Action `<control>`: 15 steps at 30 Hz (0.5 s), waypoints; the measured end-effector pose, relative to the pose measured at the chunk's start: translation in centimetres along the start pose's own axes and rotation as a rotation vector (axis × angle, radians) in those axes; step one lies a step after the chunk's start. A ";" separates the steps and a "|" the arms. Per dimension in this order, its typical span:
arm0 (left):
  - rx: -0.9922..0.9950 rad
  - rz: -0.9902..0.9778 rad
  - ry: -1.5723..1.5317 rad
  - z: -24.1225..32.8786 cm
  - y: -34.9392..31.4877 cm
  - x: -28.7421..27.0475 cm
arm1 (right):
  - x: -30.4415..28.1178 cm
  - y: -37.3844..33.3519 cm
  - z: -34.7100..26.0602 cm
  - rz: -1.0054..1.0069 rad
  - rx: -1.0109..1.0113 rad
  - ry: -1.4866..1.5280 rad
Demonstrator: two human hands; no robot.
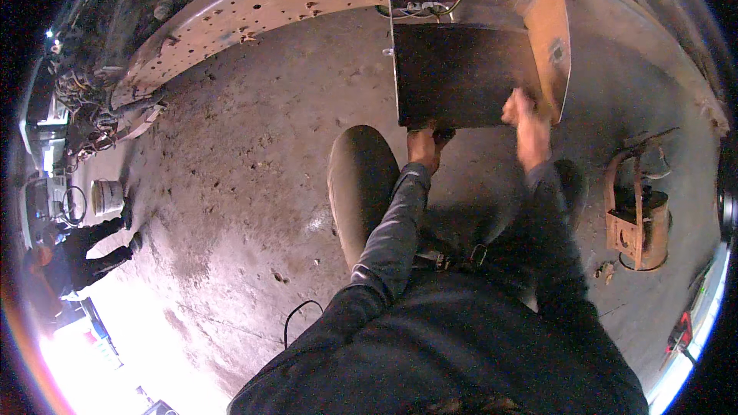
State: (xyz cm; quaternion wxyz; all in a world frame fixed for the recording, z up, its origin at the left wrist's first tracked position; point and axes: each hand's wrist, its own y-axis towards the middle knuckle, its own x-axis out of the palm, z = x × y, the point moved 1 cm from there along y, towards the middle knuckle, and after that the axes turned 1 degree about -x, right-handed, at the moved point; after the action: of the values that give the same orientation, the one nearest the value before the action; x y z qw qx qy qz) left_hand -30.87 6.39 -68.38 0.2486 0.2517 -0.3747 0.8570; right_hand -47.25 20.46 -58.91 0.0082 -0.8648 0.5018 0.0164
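Observation:
A dark, open metal box with a brownish, flared right side plate stands in front of me, fixed against a long rusty frame beam. My left hand is closed at the box's near lower edge, touching it. Beside its fingers is a small dark piece, and what they grip is partly hidden. My right hand is raised near the box's right front corner. It is closed in a fist and smeared by motion; anything in it cannot be made out. Thin wires show at the box's far side.
The perforated beam curves away to the left. On the concrete floor at right stands a rusty bracket with a cylinder. A person is at the far left near a white bucket. My knee is close below the box.

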 end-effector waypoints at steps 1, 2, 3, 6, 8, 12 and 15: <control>-0.005 0.004 0.015 0.3 0.0 0.1 | 0.0 -2.1 2.2 -0.017 0.241 -0.017; -0.023 0.022 0.047 0.5 0.0 0.3 | 0.3 -4.5 4.4 0.031 0.098 -0.230; -0.048 0.065 0.092 0.6 0.0 0.3 | 0.9 -6.3 6.9 0.042 0.162 -0.242; -0.084 0.042 -0.076 0.8 -0.2 0.2 | 1.4 -7.3 12.9 0.194 0.443 0.087; -0.110 0.116 0.199 0.8 0.0 -0.3 | 0.4 -4.9 14.8 0.312 0.521 0.284; -0.092 0.101 0.079 0.4 0.3 -0.9 | -2.1 -0.8 15.9 0.406 0.572 0.474; -0.011 -0.023 0.047 0.4 0.5 -0.8 | -2.6 -1.0 16.9 0.386 0.507 0.434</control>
State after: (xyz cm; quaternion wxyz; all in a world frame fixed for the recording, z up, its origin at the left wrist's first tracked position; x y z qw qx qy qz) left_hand -30.48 5.60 -68.93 0.2684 0.2346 -0.3708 0.8576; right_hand -48.01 23.74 -75.74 0.1122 -0.7084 0.6335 -0.2905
